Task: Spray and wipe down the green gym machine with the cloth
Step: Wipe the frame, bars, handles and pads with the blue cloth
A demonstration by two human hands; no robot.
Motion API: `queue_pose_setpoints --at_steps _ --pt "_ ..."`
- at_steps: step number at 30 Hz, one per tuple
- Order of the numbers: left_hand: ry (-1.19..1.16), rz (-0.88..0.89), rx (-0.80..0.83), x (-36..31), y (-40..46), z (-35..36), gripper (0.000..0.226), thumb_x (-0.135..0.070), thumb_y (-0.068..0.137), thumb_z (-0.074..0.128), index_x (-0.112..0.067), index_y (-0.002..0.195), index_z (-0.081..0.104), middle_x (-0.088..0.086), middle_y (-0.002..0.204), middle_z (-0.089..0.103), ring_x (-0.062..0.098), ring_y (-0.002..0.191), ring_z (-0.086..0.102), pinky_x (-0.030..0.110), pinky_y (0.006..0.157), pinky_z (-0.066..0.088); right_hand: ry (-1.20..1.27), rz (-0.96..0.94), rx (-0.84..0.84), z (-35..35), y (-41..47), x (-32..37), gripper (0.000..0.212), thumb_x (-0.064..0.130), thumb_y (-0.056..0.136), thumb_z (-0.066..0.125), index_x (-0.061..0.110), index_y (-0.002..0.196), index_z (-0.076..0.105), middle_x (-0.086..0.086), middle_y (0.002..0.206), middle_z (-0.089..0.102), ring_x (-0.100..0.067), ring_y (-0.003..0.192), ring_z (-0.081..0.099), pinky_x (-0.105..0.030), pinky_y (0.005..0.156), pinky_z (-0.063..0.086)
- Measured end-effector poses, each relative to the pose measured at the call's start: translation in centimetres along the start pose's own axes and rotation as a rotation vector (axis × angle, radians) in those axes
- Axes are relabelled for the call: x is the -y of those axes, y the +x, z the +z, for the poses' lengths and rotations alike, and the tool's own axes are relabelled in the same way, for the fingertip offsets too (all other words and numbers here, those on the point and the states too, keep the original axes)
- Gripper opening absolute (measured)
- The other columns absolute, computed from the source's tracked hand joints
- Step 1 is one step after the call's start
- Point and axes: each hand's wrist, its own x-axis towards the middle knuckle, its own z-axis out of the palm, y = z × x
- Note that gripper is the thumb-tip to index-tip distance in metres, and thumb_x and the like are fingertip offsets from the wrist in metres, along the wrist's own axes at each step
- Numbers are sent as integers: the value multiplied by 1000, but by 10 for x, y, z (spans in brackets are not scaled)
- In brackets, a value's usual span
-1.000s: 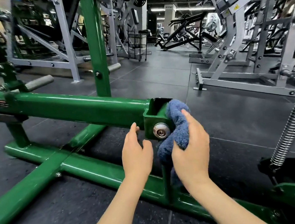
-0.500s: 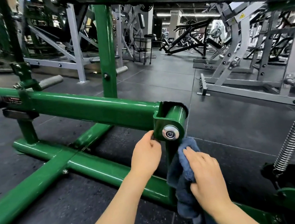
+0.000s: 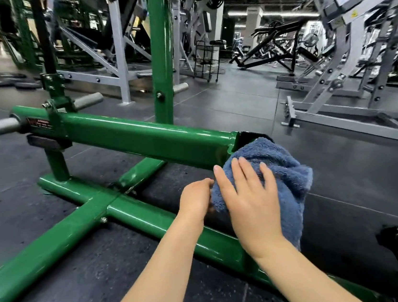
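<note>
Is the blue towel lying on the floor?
No, the blue towel is draped over the end of the green bar, with the right hand pressing flat on it.

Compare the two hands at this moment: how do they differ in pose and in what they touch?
The right hand lies flat with straight, spread fingers, pressing the blue cloth onto the end of the green bar. The left hand has curled fingers; its fingertips meet the cloth's left edge, though whether they pinch it is unclear. The right hand covers much of the cloth; the left only reaches its side. Both are bare and work at the same bar end.
</note>
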Motion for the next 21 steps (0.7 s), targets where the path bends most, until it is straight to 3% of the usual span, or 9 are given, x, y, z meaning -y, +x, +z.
queue_pose_setpoints --at_steps 4,6,8,9,10,11,14,18,21 --pt "-29 -65 -20 12 4 -6 29 -31 96 51 -17 77 67 4 74 64 22 69 57 34 73 47 -19 -54 189 25 -10 10 48 8 84 34 -2 121 63 -25 119 64 -33 116 60 -46 106 29" --pt "-66 -108 70 15 -2 -8 30 -34 100 44 -16 93 66 1 80 67 21 76 61 33 75 49 -10 -76 351 46 -41 10 48 4 77 50 -6 124 59 -29 127 56 -31 116 60 -42 109 32" --pt "-54 -139 165 16 -8 -8 33 -37 102 38 -17 117 60 1 95 69 22 94 64 35 83 49 148 -19 655 46 -66 -4 63 16 92 47 -3 146 20 -30 153 9 -28 139 34 -31 118 17" --pt "-27 -152 195 16 -9 -8 36 -39 103 36 -18 124 55 1 101 68 22 102 62 37 87 49 66 29 645 42 -74 -13 57 28 102 30 8 150 4 -19 156 -10 -19 144 21 -19 118 6" --pt "-9 -162 220 16 -10 -7 38 -39 103 35 -18 129 52 1 106 67 23 109 60 38 90 47 5 -55 592 31 -67 -22 48 21 105 23 15 150 8 -13 159 -6 -13 142 24 -15 116 6" --pt "-7 -164 249 16 -10 -6 40 -39 104 34 -17 133 50 2 112 66 24 115 58 39 93 46 -14 -52 513 30 -68 -30 48 12 102 35 18 148 24 -11 159 13 -9 138 32 -10 113 12" --pt "22 -153 287 11 -9 4 42 -39 104 32 -17 136 48 3 127 62 21 120 56 36 93 46 139 -170 281 0 -56 -50 94 -6 53 78 6 138 39 -15 142 47 -21 132 38 -29 113 23" --pt "-18 -98 188 13 3 26 40 -36 101 40 -9 125 59 4 116 66 22 105 61 32 85 46 300 -137 31 -21 -21 -53 82 -6 62 52 7 141 35 -8 149 37 -29 139 30 -42 112 24" --pt "128 0 185 24 6 40 32 -28 96 45 -9 102 69 6 105 68 22 97 62 38 90 50 325 128 10 5 -20 -45 93 -8 67 62 6 147 16 -16 153 19 -33 143 16 -51 111 22"
